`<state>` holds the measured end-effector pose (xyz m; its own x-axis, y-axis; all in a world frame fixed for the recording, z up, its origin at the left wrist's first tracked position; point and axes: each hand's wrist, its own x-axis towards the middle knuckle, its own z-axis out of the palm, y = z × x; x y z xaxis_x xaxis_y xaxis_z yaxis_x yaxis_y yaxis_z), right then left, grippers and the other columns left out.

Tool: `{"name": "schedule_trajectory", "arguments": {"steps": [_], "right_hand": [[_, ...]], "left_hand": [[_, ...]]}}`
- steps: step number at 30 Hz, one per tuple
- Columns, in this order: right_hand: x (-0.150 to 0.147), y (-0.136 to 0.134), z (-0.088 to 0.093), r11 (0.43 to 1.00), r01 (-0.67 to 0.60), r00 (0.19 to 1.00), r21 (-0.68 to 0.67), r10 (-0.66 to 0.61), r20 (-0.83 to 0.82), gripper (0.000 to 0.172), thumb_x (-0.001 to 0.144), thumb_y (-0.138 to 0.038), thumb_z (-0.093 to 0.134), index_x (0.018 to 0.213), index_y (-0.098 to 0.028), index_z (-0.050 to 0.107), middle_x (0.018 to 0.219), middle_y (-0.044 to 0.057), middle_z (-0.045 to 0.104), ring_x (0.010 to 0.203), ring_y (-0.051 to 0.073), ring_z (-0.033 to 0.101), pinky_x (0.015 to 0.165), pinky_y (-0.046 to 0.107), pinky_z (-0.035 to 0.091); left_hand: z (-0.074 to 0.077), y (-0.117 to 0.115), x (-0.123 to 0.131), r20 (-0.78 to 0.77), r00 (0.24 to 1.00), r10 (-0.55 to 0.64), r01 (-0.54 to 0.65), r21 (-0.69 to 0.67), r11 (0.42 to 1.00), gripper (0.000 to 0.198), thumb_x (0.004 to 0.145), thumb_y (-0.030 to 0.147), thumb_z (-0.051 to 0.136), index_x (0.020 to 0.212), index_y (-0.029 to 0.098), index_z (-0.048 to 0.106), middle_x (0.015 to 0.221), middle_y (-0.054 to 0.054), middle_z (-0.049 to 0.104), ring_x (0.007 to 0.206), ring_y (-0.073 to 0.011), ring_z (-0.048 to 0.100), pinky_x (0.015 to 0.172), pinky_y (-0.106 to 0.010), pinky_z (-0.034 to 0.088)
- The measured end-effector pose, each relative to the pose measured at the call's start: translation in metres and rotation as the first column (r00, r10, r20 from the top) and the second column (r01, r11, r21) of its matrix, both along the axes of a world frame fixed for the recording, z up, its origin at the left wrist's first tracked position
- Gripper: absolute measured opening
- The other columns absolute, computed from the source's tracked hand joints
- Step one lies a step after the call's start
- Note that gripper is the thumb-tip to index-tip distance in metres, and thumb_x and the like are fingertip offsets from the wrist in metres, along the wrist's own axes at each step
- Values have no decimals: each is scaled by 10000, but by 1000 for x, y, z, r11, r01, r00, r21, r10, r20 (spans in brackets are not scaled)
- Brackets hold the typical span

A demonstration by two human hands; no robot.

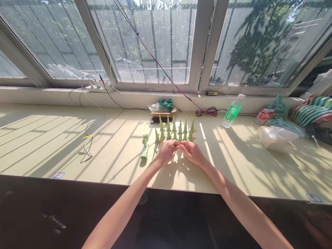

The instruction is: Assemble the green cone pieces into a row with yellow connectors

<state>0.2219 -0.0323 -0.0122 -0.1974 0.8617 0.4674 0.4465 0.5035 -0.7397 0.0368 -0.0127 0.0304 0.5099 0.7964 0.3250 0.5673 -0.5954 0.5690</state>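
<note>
Several pale-green cones [180,129] stand in a row on the tabletop [233,159], just beyond my left hand [166,151] and right hand [192,152], which pinch close together, on what I can't tell; a careless brush could topple them.

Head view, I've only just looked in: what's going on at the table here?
Someone's bare left hand and bare right hand meet fingertip to fingertip above the pale yellow table, just in front of pale green, pointed cone-shaped pieces that stand close together. Whatever is in their grip is too small to make out. A pale green, tube-like piece with flared ends lies apart, to the left. Off to the right stands a clear plastic bottle with a green label.
</note>
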Motion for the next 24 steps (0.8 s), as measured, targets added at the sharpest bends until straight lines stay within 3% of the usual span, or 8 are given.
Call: {"name": "schedule_trajectory", "arguments": {"steps": [6, 9, 12, 16, 21, 24], "right_hand": [[1, 0, 2, 1000, 12, 999, -21, -13, -45, 289, 1005, -412, 492, 948, -188, 665, 818, 72, 722, 663, 175, 648, 612, 280, 477], [1, 1, 3, 998, 42, 998, -36, -44, -47, 280, 1002, -390, 484, 918, -189, 660, 792, 63, 706, 665, 174, 642, 602, 277, 464], [2, 2, 1, 998, 60, 997, -35, -61, -42, 270, 997, -365, 477, 904, -187, 657, 783, 57, 696, 665, 171, 635, 606, 277, 459], [2, 3, -3, 998, 53, 997, -35, -55, -48, 259, 993, -365, 485, 901, -187, 650, 780, 58, 694, 659, 171, 630, 608, 281, 463], [2, 4, -4, 998, 58, 997, -33, -60, -49, 266, 994, -377, 492, 895, -189, 651, 789, 68, 700, 696, 190, 661, 644, 298, 497], [2, 4, -3, 997, 68, 997, -30, -69, -44, 262, 993, -373, 495, 899, -186, 653, 786, 67, 703, 699, 194, 671, 637, 296, 498]], "left_hand": [[4, -4, -12, 29, 999, -35, 37, -75, 996, 173, 939, 168, 545, 1029, 166, 693, 956, -87, 742, 784, -185, 676, 671, -283, 531], [14, -6, -35, -73, 997, 9, -17, -105, 994, 164, 942, 272, 588, 974, 172, 714, 981, -86, 729, 700, -165, 642, 625, -281, 514], [22, -9, -62, -169, 985, -27, 3, -141, 990, 268, 875, 430, 699, 1008, 203, 751, 1000, -81, 724, 765, -194, 636, 669, -304, 526], [22, -11, -89, -171, 980, -104, 67, -211, 975, 367, 776, 422, 799, 1087, 231, 761, 1105, -79, 713, 855, -214, 644, 727, -312, 534], [8, -11, -86, -159, 981, -113, 75, -231, 970, 363, 793, 402, 774, 1126, 259, 770, 1127, -82, 715, 943, -245, 652, 789, -336, 535], [2, -9, -76, -170, 981, -91, 48, -245, 968, 347, 778, 435, 779, 1067, 243, 780, 1063, -81, 715, 882, -245, 658, 746, -337, 539]]}}
